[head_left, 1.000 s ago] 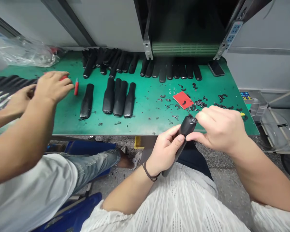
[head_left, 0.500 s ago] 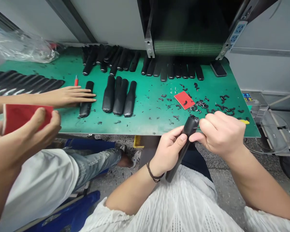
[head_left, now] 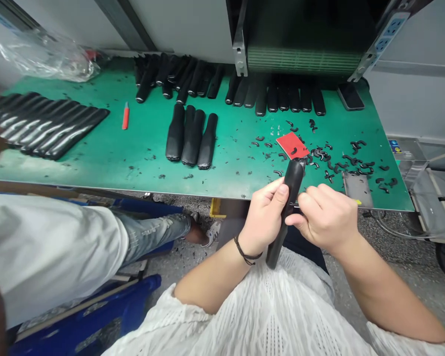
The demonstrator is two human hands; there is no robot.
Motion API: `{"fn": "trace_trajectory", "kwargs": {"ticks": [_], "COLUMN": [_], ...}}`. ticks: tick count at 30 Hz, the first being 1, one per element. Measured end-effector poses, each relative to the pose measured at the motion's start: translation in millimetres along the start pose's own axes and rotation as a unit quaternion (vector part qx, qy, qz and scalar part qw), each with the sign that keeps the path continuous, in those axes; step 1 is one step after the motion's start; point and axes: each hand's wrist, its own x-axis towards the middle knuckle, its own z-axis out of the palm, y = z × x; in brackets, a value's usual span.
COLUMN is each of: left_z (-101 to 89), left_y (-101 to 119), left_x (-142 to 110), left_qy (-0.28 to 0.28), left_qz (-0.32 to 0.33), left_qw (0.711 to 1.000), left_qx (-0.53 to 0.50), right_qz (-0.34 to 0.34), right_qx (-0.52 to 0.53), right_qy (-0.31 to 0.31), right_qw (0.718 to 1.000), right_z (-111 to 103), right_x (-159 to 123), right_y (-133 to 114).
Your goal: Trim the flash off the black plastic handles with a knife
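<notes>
My left hand (head_left: 267, 212) is wrapped round a long black handle-shaped piece (head_left: 293, 179), tilted with its rough upper end toward the table and its lower end against my shirt. My right hand (head_left: 328, 213) is closed beside the piece, its thumb close to the piece's side. A thin edge shows between the right fingers and the piece, but whatever the fingers hold is mostly hidden. Just beyond the piece's upper end lie a red square pad (head_left: 292, 144) and many small curved black scraps (head_left: 321, 154).
Black pieces stand in groups on the green table (head_left: 241, 173), including a shiny row (head_left: 59, 126) at left. There are also a red-handled cutter (head_left: 125, 117), a phone (head_left: 350, 96), a grey plate (head_left: 357, 188) and a machine (head_left: 304, 59). A co-worker (head_left: 52, 237) is at left.
My right hand has moved down along the black piece from near its upper end. The co-worker's hands have drawn back left, and the black piece under one of them has left the table.
</notes>
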Motion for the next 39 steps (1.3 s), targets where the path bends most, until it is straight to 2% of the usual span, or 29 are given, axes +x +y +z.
{"fn": "trace_trajectory", "kwargs": {"ticks": [6,14,21,26,30,39], "left_z": [-2.4,-0.5,1.7,1.2,-1.2,-9.9], "left_y": [5.7,1.4,-2.1,-1.0,-1.2,7.3], "left_x": [2.9,8.1,10.8,14.3,18.1,33.4], "left_qy": [0.021,0.026,0.042,0.058,0.083,0.149], "left_qz": [-0.047,-0.095,-0.105,-0.116,-0.102,-0.098], "left_qw": [0.998,0.990,0.986,0.982,0.983,0.972], "left_qx": [-0.032,-0.096,-0.120,-0.134,-0.130,-0.150], "right_qz": [-0.018,-0.034,-0.025,-0.014,-0.003,-0.020], "right_qx": [0.030,0.016,0.017,0.035,0.065,0.114], "right_qy": [-0.028,-0.008,0.017,-0.017,-0.041,-0.098], "right_qw": [0.999,0.999,0.999,0.999,0.997,0.988], "right_z": [0.4,4.3,8.3,12.8,14.7,7.7], "right_x": [-3.5,-10.7,-13.8,-19.9,-25.9,-31.6], "right_y": [-13.4,-18.1,-19.3,-26.0,-32.6,-42.0]}}
